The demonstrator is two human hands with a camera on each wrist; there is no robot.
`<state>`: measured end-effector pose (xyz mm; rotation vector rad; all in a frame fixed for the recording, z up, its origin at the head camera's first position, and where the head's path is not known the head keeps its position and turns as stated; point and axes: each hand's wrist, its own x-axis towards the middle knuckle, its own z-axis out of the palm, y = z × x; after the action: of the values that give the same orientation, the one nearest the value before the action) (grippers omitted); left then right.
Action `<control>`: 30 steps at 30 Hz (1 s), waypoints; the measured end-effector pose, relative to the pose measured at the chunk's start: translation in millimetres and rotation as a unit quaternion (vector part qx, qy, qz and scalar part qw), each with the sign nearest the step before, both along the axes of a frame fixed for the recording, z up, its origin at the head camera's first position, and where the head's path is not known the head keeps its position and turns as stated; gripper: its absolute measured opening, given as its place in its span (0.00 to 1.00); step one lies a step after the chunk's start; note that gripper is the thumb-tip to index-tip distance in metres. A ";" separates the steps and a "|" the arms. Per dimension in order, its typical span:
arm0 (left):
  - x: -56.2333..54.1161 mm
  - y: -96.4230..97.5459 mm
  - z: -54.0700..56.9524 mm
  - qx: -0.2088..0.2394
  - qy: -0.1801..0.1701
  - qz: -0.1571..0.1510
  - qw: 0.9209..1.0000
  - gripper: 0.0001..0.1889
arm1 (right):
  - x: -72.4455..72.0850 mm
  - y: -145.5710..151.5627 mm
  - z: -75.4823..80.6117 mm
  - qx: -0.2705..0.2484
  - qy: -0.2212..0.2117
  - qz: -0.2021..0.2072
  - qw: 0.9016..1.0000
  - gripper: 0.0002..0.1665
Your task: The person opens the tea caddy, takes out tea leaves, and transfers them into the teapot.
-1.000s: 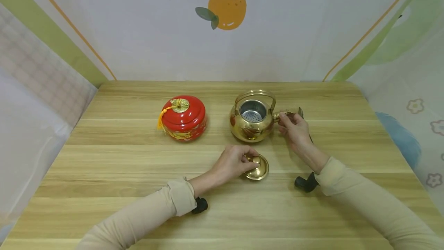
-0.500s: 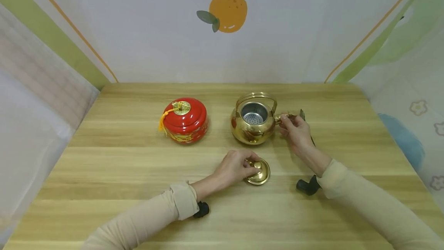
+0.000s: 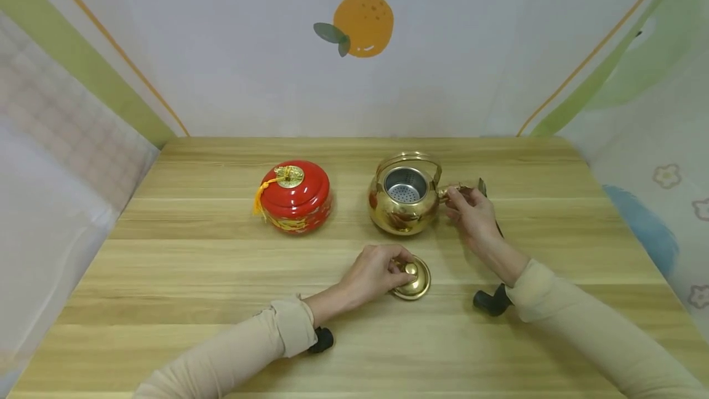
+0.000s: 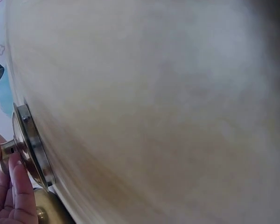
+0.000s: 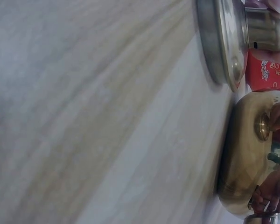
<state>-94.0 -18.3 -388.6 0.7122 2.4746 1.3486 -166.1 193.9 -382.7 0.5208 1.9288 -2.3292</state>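
My left hand [image 3: 370, 273] pinches the knob of a round brass lid [image 3: 419, 287], in front of the teapot. In the left wrist view the lid [image 4: 33, 147] sits flange down, at or very near the wood. My right hand [image 3: 477, 221] grips the spout on the right side of a gold teapot [image 3: 400, 219]. The teapot stands upright with its mouth uncovered, a perforated steel strainer [image 3: 405, 193] inside and its hoop handle [image 3: 410, 156] raised. In the right wrist view, the teapot [image 5: 240, 154] shows at lower right; the right fingertips are hidden there.
Left of the teapot stands a red lidded jar [image 3: 303, 199] with a gold plaque and yellow tassel [image 3: 258, 199]. Black fittings [image 3: 490, 302] show at both wrists. A patterned white curtain [image 3: 249, 79] hangs behind the wooden table [image 3: 166, 276].
The head view has tilted up slightly, so everything sits a little lower in it. Hands, lid, teapot and jar otherwise keep their places.
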 end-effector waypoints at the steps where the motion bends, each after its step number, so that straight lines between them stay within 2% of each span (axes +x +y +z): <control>1: 0.3 -0.8 0.0 0.000 0.000 -0.001 1.000 0.11 | 0.2 -0.4 -0.2 -0.001 -0.001 0.000 1.000 0.08; 7: 0.6 -9.3 3.7 0.002 -0.014 0.007 1.000 0.15 | 3.9 2.2 -2.8 -0.006 -0.004 0.024 1.000 0.11; 12: -5.5 -27.1 18.4 0.010 -0.018 0.021 1.000 0.17 | 12.7 11.5 1.0 -0.041 -0.006 0.039 0.998 0.14; 15: -13.1 -44.3 30.7 0.020 0.001 0.035 0.999 0.16 | 20.5 17.2 7.6 -0.059 0.003 0.042 0.997 0.15; 18: -20.9 -65.9 42.9 0.035 0.036 0.054 0.997 0.14 | 31.1 17.7 14.5 -0.067 0.021 0.052 0.996 0.14; 21: -27.7 -88.6 53.6 0.046 0.081 0.091 0.992 0.12 | 42.0 9.3 23.4 -0.077 0.042 0.053 0.995 0.12; 25: -35.2 -116.6 63.7 0.051 0.126 0.152 0.979 0.12 | 55.3 -15.0 38.3 -0.062 0.078 0.072 0.992 0.08; 30: -46.3 -142.0 69.6 0.054 0.156 0.210 0.964 0.13 | 64.6 -55.9 50.0 -0.018 0.102 0.119 0.987 0.09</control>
<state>-140.3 -160.2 -319.0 0.4638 2.9474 1.6321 -101.4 138.0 -332.7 0.0428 1.9027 -2.3329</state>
